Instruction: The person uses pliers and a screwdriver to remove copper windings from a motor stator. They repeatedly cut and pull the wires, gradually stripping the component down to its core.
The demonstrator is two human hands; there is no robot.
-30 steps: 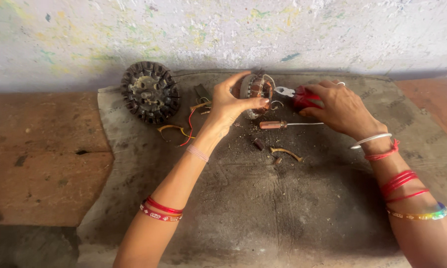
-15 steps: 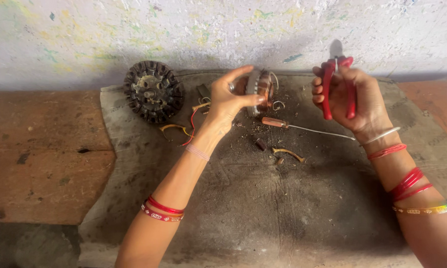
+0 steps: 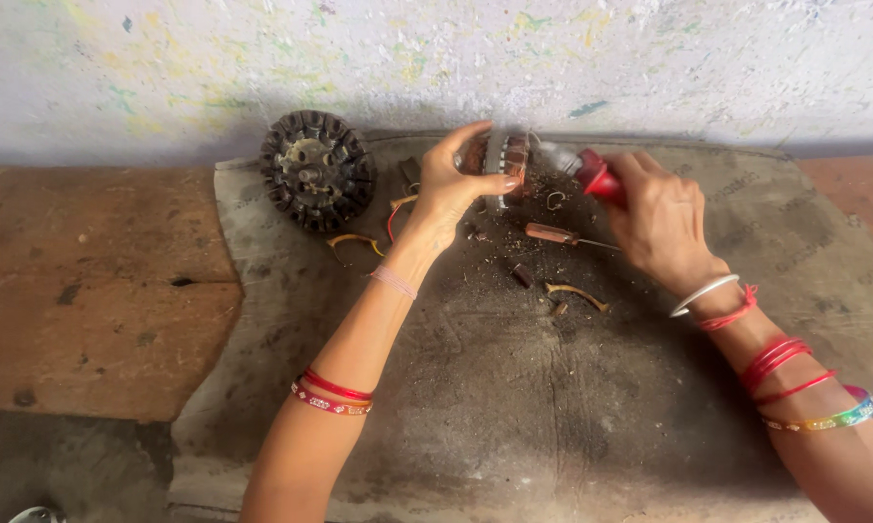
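My left hand (image 3: pixel 453 187) grips a small round motor stator with copper windings (image 3: pixel 499 158), held on edge near the far side of a grey mat (image 3: pixel 572 407). My right hand (image 3: pixel 661 219) holds red-handled pliers (image 3: pixel 591 174) whose metal jaws touch the stator's right side. A brown-handled screwdriver (image 3: pixel 556 234) lies on the mat just below the stator, between my two hands.
A dark round slotted rotor core (image 3: pixel 317 170) lies at the mat's far left. Loose yellow and red wire pieces (image 3: pixel 361 238) and small scraps (image 3: pixel 574 291) are scattered mid-mat. A pale wall (image 3: pixel 436 58) runs behind; a reddish-brown floor (image 3: pixel 88 291) lies to the left.
My right hand had lifted the pliers upright away from the stator; now it has brought them back down with the jaws against the stator. My left hand has kept its hold.
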